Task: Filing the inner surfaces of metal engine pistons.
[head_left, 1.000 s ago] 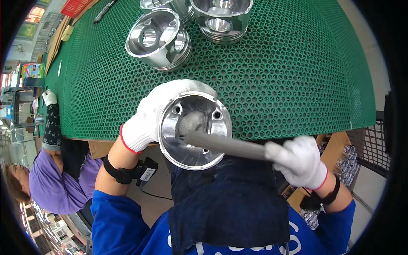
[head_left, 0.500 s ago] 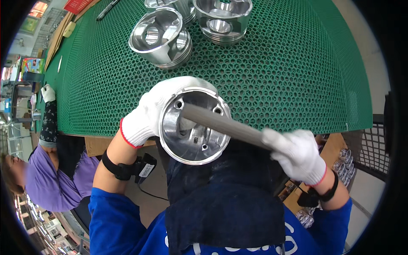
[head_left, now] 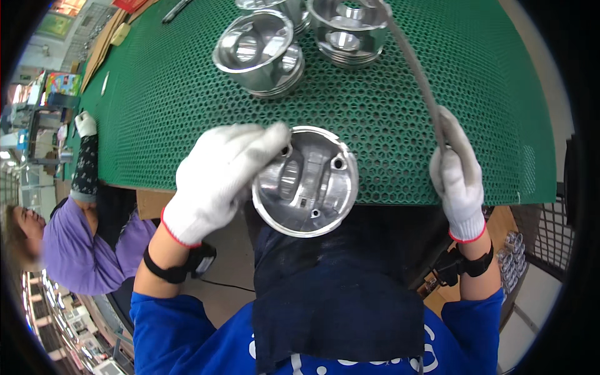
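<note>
My left hand, in a white knitted glove, grips a silvery engine piston by its upper left rim. The piston's hollow side faces up, showing pin bosses and small holes inside; it sits at the near edge of the green mat. My right hand, gloved too, is closed round the lower end of a long, thin grey file. The file points away from me, edge-on, its far end by a standing piston. It is apart from the held piston.
Another piston stands on the perforated green mat, with one more partly cut off behind it. A dark pen lies far left. A co-worker in a purple top sits left. Several small metal parts stand lower right.
The file has left the piston's inside and swung up to point away, my right hand moving up and right. My left hand has shifted its grip to the upper left rim.
</note>
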`<state>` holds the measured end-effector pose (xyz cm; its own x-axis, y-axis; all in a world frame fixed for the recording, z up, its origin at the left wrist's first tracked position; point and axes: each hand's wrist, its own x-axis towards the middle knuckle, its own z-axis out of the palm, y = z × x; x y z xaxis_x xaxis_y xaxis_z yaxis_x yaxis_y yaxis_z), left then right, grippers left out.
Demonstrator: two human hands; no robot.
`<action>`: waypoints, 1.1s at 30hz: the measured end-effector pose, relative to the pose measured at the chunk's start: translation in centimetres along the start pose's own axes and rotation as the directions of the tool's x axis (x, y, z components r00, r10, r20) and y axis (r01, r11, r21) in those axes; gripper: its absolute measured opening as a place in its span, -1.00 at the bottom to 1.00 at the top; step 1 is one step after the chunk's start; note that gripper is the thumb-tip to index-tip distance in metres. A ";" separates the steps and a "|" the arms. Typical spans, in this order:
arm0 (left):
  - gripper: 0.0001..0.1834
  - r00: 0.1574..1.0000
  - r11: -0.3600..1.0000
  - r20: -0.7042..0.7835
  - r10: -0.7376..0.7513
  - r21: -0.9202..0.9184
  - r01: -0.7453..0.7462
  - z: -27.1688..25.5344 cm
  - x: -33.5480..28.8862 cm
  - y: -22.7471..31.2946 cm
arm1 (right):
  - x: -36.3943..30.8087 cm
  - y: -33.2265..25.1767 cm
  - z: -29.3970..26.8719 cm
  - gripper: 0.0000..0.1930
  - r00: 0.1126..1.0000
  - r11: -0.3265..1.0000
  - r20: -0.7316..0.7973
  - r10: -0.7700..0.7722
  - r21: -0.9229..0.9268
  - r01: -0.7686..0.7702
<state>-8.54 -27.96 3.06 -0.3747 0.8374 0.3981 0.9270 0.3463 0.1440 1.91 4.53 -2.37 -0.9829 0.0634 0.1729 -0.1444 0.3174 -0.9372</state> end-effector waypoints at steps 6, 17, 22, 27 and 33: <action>-0.59 0.932 0.909 0.356 -0.066 -0.363 0.203 -6.2 -3.3 4.9 | 0.1 0.9 0.6 -0.33 1.000 0.992 -0.026 0.005 0.127 -0.001; -0.66 0.982 0.953 -0.016 -0.189 -0.244 0.179 -4.0 -2.4 0.3 | -1.3 3.2 -0.4 -0.34 0.997 0.996 -0.067 -0.031 0.077 0.036; -0.68 0.873 0.821 -0.295 -0.388 0.321 0.473 -8.2 -8.2 -9.8 | -0.8 3.0 -0.4 -0.31 0.998 0.990 -0.042 -0.042 0.134 0.047; -0.64 0.604 0.431 -0.474 -0.641 0.429 0.794 -7.7 -10.6 -17.2 | -1.1 2.5 0.3 -0.24 0.997 0.987 -0.067 -0.036 0.155 0.046; -0.43 0.944 0.919 -0.024 -0.330 0.219 0.327 -1.2 6.4 -3.4 | -1.0 2.2 0.0 -0.31 0.993 0.973 -0.109 0.053 0.231 -0.027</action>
<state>-14.09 -24.35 6.21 -0.6594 0.6654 0.3499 0.7256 0.6852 0.0643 2.55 5.22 -4.62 -0.9709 0.1825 0.1549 -0.1408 0.0882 -0.9861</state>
